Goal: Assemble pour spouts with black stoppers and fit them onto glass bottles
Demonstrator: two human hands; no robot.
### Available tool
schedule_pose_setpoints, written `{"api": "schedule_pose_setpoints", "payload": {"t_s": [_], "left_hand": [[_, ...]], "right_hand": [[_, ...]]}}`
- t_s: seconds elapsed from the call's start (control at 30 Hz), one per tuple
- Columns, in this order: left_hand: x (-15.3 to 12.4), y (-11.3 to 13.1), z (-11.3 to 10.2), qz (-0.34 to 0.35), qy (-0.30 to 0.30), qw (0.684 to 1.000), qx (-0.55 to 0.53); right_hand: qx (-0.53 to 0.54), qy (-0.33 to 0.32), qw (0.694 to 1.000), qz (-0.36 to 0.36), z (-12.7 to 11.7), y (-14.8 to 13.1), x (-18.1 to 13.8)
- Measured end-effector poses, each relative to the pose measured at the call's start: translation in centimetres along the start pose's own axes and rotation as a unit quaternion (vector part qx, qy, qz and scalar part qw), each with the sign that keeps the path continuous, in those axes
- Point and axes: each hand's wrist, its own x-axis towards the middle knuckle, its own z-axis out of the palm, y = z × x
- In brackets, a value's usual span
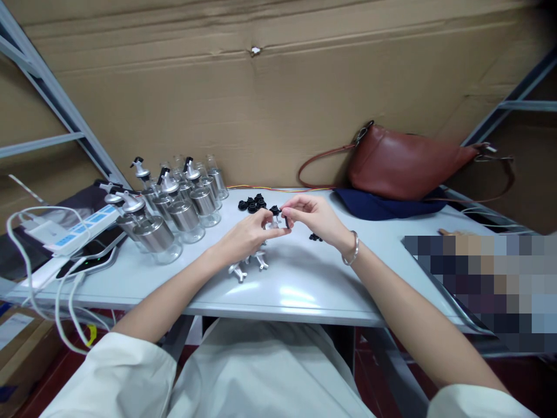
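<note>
My left hand [250, 232] and my right hand [311, 215] meet above the grey table [304, 290], fingers pinched together. Between them they hold a small silver pump head [275, 222] with a small black part [286, 220] at its end; which hand grips which piece is hard to tell. My right wrist wears a silver bangle [351, 249]. Below my left hand lie several loose silver pump heads [248, 266]. A pile of small black caps [255, 203] sits just beyond my fingers, and a few more black caps [315, 237] lie under my right wrist.
Several metal-and-glass dispenser bottles [174, 203] stand at the left. A white power strip [73, 229] with cables lies at the far left. A brown leather bag [404, 162] rests on dark blue cloth [383, 204] at the back right. Cardboard lines the back wall.
</note>
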Motion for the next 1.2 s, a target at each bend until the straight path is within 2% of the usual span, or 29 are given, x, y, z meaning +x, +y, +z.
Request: {"api": "schedule_pose_setpoints", "payload": {"t_s": [0.2, 0.73, 0.83, 1.03, 1.2], "left_hand": [[0.1, 0.1, 0.1, -0.002, -0.017, 0.999, -0.028], [-0.1, -0.1, 0.3, 0.054, -0.048, 0.994, 0.08], [0.0, -0.1, 0.5, 0.05, -0.034, 0.996, 0.066], [0.0, -0.4, 0.8, 0.018, 0.005, 0.999, -0.029], [0.0, -0.5, 0.2, 0.032, 0.036, 0.998, -0.05]], "right_hand": [[-0.032, -0.015, 0.999, 0.0, 0.3, 0.2, -0.2], [-0.087, -0.007, 0.996, 0.006, 0.5, 1.1, -0.1], [-0.082, -0.002, 0.997, 0.012, 0.5, 1.0, 0.0], [-0.068, -0.013, 0.997, 0.021, 0.5, 0.6, 0.0], [-0.047, -0.03, 0.998, 0.013, 0.4, 0.3, -0.1]]}}
